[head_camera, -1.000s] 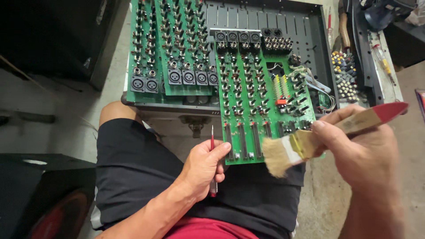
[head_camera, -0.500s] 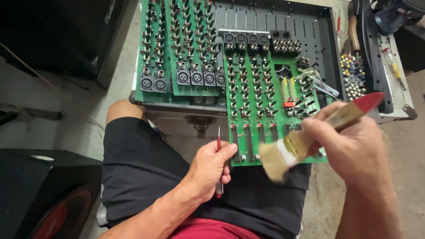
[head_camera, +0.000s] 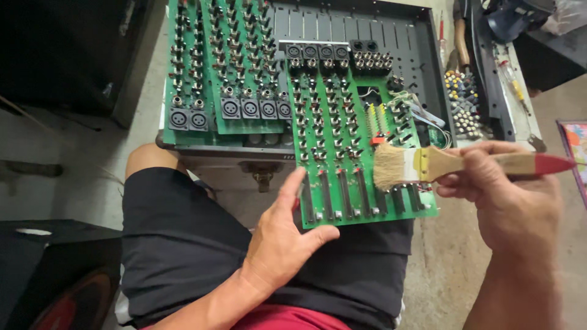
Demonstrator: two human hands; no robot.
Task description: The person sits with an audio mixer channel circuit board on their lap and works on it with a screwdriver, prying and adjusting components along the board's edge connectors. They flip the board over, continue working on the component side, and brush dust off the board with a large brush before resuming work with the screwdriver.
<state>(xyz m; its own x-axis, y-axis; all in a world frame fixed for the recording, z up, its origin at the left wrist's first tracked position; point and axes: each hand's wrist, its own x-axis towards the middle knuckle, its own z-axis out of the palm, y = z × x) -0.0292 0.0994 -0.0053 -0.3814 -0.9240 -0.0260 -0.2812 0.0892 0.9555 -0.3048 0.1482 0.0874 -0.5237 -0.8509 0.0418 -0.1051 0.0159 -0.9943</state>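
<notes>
Whereas half a second ago the left hand (head_camera: 278,244) pinched a red-handled screwdriver beside the board, that tool is now hidden and the hand lies open, fingers stretched along the near left edge of the green circuit board (head_camera: 351,140), thumb under its corner. At the same time, the right hand (head_camera: 507,189) grips the paintbrush (head_camera: 452,164) by its wooden handle, and the bristles have swung onto the sliders. Beyond both hands, the open metal chassis (head_camera: 367,27) holds two more green boards (head_camera: 220,67); bare concrete floor (head_camera: 440,269) lies under the right wrist.
</notes>
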